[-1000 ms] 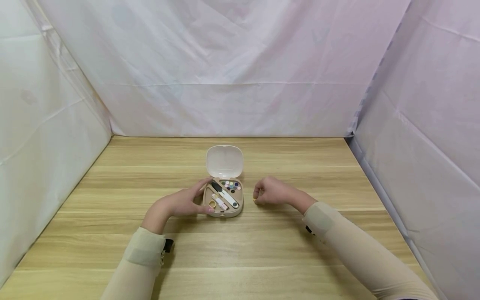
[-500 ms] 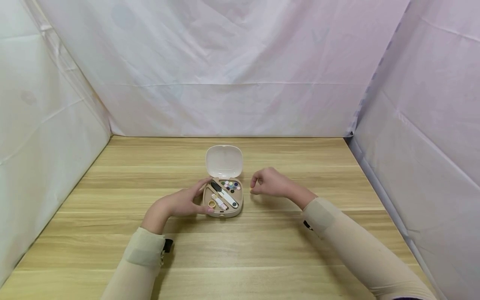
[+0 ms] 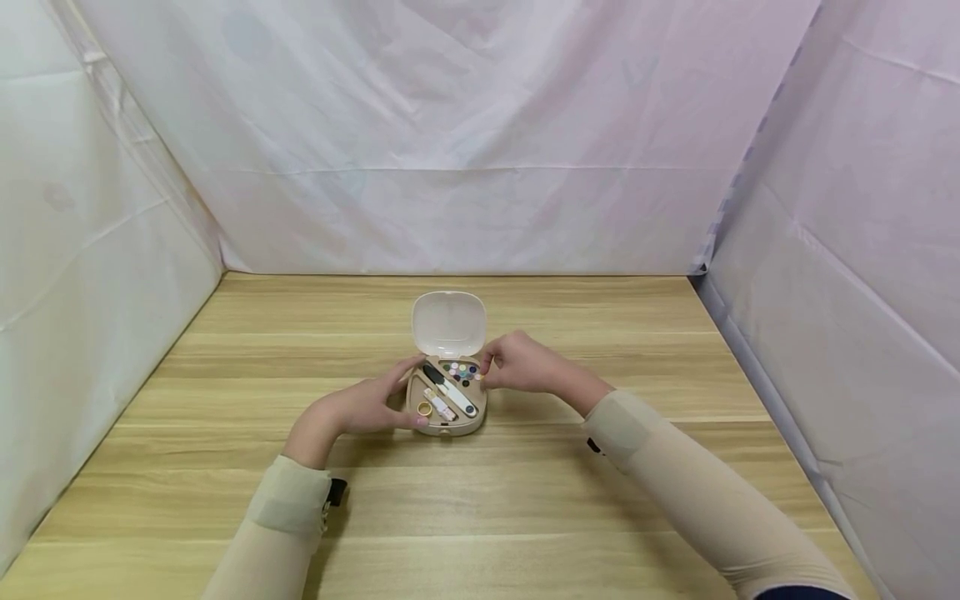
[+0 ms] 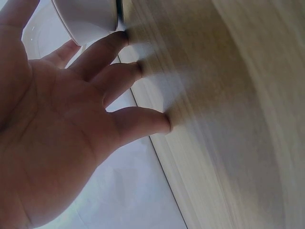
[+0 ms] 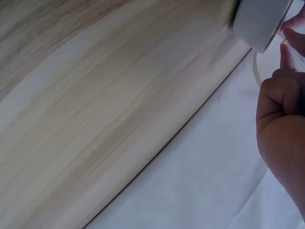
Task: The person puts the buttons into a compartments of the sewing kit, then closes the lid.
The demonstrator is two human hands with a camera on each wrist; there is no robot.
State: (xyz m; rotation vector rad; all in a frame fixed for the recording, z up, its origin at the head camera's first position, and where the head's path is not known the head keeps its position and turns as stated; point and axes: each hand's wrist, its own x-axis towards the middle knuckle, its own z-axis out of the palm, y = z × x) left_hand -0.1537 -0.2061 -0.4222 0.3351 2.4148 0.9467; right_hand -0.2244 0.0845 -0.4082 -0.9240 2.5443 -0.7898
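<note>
A small beige sewing box (image 3: 472,427) stands on the table with its pale lid (image 3: 448,323) raised at the back. Its tray holds round buttons (image 3: 459,369), black-and-white thread snips (image 3: 450,390), a pink-and-white patterned strip (image 3: 439,404) and a gold ring (image 3: 424,408). My left hand (image 3: 367,403) rests against the box's left side, fingers spread, thumb at the front rim and index finger toward the back corner. At the box's right rim, beside the buttons, my right hand (image 3: 522,363) pinches a small yellow piece (image 5: 284,42) between thumb and index finger; most of it is hidden.
The wooden table (image 3: 450,517) extends around the box on all sides. White cloth (image 3: 465,150) hangs behind the table's far edge, with further cloth walls at the left and right.
My right hand has moved left and slightly away from me, from the table beside the box to its right rim, carrying the small yellow piece. My left hand has stayed at the box.
</note>
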